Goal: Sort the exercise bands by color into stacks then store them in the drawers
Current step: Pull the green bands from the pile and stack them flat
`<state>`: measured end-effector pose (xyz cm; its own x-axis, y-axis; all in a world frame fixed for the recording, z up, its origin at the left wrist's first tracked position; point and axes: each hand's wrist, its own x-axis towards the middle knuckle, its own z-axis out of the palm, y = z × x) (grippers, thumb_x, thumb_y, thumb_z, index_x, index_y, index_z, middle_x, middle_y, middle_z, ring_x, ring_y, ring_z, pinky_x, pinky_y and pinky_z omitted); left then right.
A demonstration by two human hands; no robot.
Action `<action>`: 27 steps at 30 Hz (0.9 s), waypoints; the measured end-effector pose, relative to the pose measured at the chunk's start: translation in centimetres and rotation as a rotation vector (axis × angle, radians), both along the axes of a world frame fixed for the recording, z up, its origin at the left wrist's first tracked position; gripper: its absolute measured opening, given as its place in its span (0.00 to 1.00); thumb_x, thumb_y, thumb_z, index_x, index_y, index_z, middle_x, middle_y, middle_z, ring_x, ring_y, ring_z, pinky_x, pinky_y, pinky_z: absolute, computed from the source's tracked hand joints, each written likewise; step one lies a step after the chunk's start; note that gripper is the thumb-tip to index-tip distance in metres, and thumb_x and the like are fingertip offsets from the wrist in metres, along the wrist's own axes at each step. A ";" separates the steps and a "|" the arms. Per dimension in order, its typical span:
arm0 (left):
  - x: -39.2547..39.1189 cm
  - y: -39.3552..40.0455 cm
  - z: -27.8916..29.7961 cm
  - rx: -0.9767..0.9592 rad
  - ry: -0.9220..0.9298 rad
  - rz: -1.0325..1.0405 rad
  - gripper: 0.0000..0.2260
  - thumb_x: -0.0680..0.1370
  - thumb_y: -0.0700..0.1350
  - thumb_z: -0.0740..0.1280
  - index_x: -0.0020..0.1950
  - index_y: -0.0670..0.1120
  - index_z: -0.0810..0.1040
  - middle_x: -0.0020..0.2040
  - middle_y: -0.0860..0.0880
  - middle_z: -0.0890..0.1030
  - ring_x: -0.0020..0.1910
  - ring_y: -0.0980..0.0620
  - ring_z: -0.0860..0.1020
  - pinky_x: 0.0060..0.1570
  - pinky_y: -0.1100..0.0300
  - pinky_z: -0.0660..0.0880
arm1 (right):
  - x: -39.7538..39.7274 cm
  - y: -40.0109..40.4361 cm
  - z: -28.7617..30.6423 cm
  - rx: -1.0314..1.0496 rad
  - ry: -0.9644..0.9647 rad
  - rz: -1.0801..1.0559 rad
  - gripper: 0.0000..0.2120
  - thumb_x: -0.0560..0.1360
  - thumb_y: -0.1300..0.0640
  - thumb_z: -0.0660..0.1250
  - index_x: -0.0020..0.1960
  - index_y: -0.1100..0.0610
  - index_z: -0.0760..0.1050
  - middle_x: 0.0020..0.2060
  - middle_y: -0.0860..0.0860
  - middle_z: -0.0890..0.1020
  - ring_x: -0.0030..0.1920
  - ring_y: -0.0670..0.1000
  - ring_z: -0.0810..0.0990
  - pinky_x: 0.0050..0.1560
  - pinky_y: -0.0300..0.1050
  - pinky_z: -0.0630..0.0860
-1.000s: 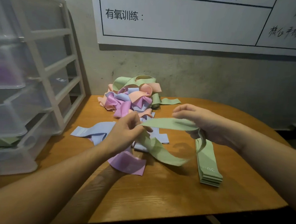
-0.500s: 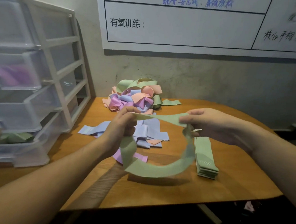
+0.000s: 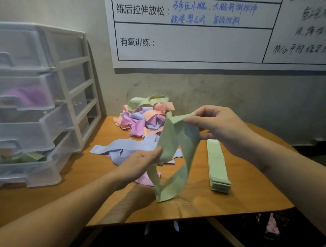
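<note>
A green exercise band (image 3: 176,163) hangs as a loop above the wooden table (image 3: 239,202). My right hand (image 3: 216,125) pinches its upper end, and my left hand (image 3: 138,164) grips it lower down on the left side. A neat stack of green bands (image 3: 217,163) lies flat to the right. Several blue bands (image 3: 125,149) are spread behind my left hand, with a pink band (image 3: 146,180) partly under it. A tangled pile of mixed bands (image 3: 145,116) sits at the back by the wall.
A clear plastic drawer unit (image 3: 30,104) stands on the left; a middle drawer holds purple bands, the bottom one green bands. A whiteboard chart (image 3: 203,29) hangs on the wall behind. The table's front edge is close below my hands.
The green band went from stretched sideways between my hands to hanging upright. My right hand rose and moved back; my left hand dropped lower. The view tilted upward.
</note>
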<state>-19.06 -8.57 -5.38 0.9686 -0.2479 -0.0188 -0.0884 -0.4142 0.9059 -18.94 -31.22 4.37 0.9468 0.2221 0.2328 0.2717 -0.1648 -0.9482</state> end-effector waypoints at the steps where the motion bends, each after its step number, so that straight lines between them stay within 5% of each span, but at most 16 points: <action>1: -0.3 -0.3 0.2 -0.025 -0.004 -0.019 0.16 0.82 0.60 0.58 0.50 0.55 0.83 0.47 0.60 0.85 0.48 0.65 0.81 0.47 0.70 0.73 | -0.2 0.3 0.1 -0.010 -0.054 -0.045 0.07 0.71 0.52 0.77 0.43 0.55 0.83 0.40 0.48 0.85 0.43 0.45 0.83 0.42 0.43 0.81; 4: -0.9 -1.2 1.2 -0.115 -0.059 -0.068 0.10 0.79 0.60 0.61 0.59 0.66 0.75 0.57 0.67 0.79 0.58 0.66 0.77 0.58 0.66 0.75 | -0.6 0.8 0.4 -0.053 -0.171 -0.123 0.06 0.74 0.49 0.74 0.46 0.50 0.85 0.39 0.41 0.85 0.44 0.43 0.81 0.41 0.38 0.79; 8: -0.9 -2.7 3.9 -0.318 -0.183 -0.138 0.21 0.76 0.64 0.66 0.67 0.69 0.66 0.67 0.64 0.74 0.70 0.57 0.72 0.69 0.52 0.70 | -1.0 0.8 0.8 -0.081 -0.168 -0.069 0.04 0.78 0.52 0.71 0.50 0.50 0.85 0.39 0.45 0.84 0.42 0.46 0.81 0.41 0.39 0.80; 12: -1.0 -4.1 6.4 -0.463 -0.241 -0.149 0.21 0.75 0.61 0.65 0.67 0.58 0.73 0.62 0.51 0.80 0.64 0.50 0.78 0.64 0.47 0.76 | -1.0 0.6 1.2 -0.015 -0.175 -0.066 0.06 0.77 0.56 0.72 0.51 0.58 0.84 0.35 0.47 0.84 0.36 0.44 0.80 0.37 0.38 0.78; 16: -1.1 -5.1 6.2 -0.404 -0.347 0.031 0.09 0.84 0.47 0.63 0.61 0.60 0.75 0.50 0.60 0.82 0.55 0.58 0.80 0.56 0.55 0.79 | -1.1 0.1 1.4 0.013 -0.189 -0.062 0.09 0.76 0.57 0.72 0.53 0.61 0.83 0.36 0.49 0.84 0.35 0.45 0.80 0.36 0.38 0.78; 21: -1.4 -5.8 6.2 -0.480 -0.313 0.108 0.03 0.82 0.48 0.65 0.53 0.52 0.77 0.42 0.60 0.81 0.45 0.62 0.80 0.48 0.59 0.76 | -0.9 -0.4 0.9 0.171 -0.085 -0.019 0.08 0.78 0.58 0.71 0.54 0.62 0.81 0.33 0.51 0.81 0.34 0.47 0.77 0.36 0.40 0.76; 24: -1.6 -6.6 6.4 -0.511 -0.276 0.077 0.03 0.83 0.47 0.64 0.54 0.48 0.75 0.44 0.55 0.82 0.49 0.52 0.81 0.49 0.54 0.78 | -0.4 -0.5 0.5 0.228 -0.007 -0.046 0.08 0.77 0.56 0.71 0.52 0.60 0.81 0.32 0.48 0.79 0.35 0.47 0.75 0.36 0.40 0.75; 27: -2.1 -7.5 6.6 -0.583 -0.186 -0.031 0.07 0.85 0.46 0.61 0.62 0.48 0.71 0.52 0.49 0.86 0.52 0.43 0.84 0.56 0.44 0.79 | 0.0 -0.8 0.1 0.042 -0.168 -0.194 0.06 0.77 0.52 0.72 0.49 0.54 0.82 0.36 0.45 0.81 0.37 0.43 0.77 0.36 0.36 0.76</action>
